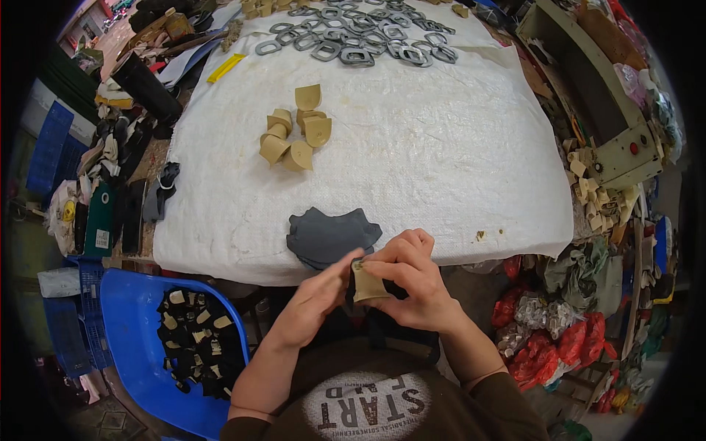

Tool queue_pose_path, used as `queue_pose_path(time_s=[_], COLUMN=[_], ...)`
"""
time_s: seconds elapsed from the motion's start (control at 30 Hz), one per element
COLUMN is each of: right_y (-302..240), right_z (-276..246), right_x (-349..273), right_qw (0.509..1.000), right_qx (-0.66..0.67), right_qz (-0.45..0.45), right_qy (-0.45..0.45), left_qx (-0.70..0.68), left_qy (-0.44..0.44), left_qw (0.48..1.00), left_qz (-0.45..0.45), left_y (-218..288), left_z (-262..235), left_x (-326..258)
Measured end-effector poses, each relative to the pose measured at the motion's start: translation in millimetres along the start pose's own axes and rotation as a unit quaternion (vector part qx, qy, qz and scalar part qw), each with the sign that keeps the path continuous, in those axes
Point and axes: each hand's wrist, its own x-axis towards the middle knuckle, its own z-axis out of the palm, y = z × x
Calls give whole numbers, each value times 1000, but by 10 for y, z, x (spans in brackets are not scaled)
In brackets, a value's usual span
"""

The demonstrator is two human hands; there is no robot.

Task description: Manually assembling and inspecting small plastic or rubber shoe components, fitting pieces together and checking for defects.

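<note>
Above the table's front edge my right hand (412,281) is closed around a beige shoe heel (368,283), its thumb and fingers on the top and right side. My left hand (318,300) lies with straight fingers along the heel's left side; its thumb is hidden. A dark strip of material shows at the heel's upper left, between it and my left fingers. Just beyond my hands lies a stack of dark grey cut pieces (332,234) with notched edges. Farther up the table stands a loose group of beige heels (298,132).
A white sheet (441,154) covers the table. Many grey rings (357,33) are heaped at the far end, near a yellow strip (226,67). At lower left sits a blue basin (136,345) of black and beige pieces. Red bags (540,356) crowd the right, below a metal box (625,158).
</note>
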Motion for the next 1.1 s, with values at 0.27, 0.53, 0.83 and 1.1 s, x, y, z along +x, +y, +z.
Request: queue_pose_path(time_s=[0.27,0.53,0.83,1.1], right_y=[-75,30,-15,-55], right_z=[11,-19,-39,43], right_x=[24,-3,9,-29], right_qw=[995,999,995,990], right_qx=[83,51,97,140], right_qz=[-38,2,5,23], right_qy=[-36,-1,5,-24], left_qx=[-16,60,395,420], left_qy=[-127,102,119,127], left_qw=[991,982,816,790], left_qz=[-39,149,406,427], left_y=[-114,-174,-127,-141], left_z=[-44,159,111,126], left_x=[72,-15,-8,-42])
